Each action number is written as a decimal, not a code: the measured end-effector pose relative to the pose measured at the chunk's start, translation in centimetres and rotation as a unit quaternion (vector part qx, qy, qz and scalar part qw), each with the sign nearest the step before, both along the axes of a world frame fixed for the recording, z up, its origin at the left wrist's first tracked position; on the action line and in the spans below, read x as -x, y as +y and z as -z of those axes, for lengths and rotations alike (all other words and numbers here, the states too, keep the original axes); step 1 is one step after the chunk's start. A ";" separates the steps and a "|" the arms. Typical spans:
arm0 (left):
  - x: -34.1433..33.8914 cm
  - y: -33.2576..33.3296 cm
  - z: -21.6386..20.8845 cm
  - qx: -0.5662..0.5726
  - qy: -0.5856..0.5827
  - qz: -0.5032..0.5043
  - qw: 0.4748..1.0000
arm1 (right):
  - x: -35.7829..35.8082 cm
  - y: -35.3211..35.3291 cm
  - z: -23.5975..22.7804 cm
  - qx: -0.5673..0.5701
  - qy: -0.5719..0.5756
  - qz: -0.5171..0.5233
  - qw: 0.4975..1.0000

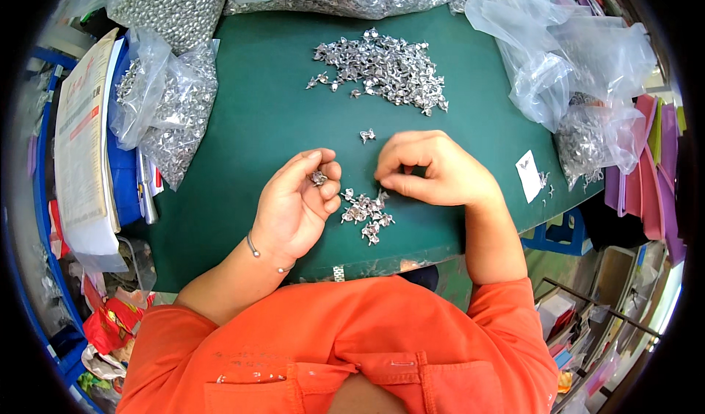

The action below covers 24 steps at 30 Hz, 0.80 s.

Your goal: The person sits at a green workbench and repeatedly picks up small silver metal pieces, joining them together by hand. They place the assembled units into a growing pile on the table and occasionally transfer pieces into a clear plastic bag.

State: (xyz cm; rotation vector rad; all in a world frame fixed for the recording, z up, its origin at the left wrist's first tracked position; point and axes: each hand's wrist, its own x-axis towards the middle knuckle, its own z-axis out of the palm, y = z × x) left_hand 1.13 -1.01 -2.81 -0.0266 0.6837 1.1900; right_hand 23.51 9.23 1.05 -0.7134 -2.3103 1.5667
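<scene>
My left hand (288, 212), palm turned up and fingers curled, holds a small shiny silver metal piece (318, 178) against its fingers. To its right, my right hand (438, 170) is closed in a pinch with the knuckles up; what its fingertips hold, if anything, is too small to make out. Between the hands, near the table's front edge, lies a small cluster of silver metal pieces (364, 210). One single metal piece (367, 135) lies just beyond my right fingertips. Farther off, a large loose heap of similar pieces (389, 69) is spread on the green tabletop (253, 83).
Clear plastic bags of metal parts (180, 116) line the left and far edges. Another part-filled bag (587, 135) sits at the right, beside a white paper slip (527, 175). Stacked papers (88, 135) stand at far left. A blue stool (559, 234) is below the right edge.
</scene>
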 end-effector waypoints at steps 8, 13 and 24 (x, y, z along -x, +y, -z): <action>-0.1 0.1 -0.3 0.003 0.003 0.001 1.000 | 1.4 0.3 1.1 -0.156 -0.046 0.164 0.973; -0.1 0.1 0.0 0.000 0.006 0.001 1.000 | 1.5 0.3 1.8 -0.291 -0.025 0.258 0.921; 0.1 0.0 -0.1 0.009 -0.004 -0.003 1.000 | 0.6 0.8 1.5 -0.293 0.030 0.278 0.914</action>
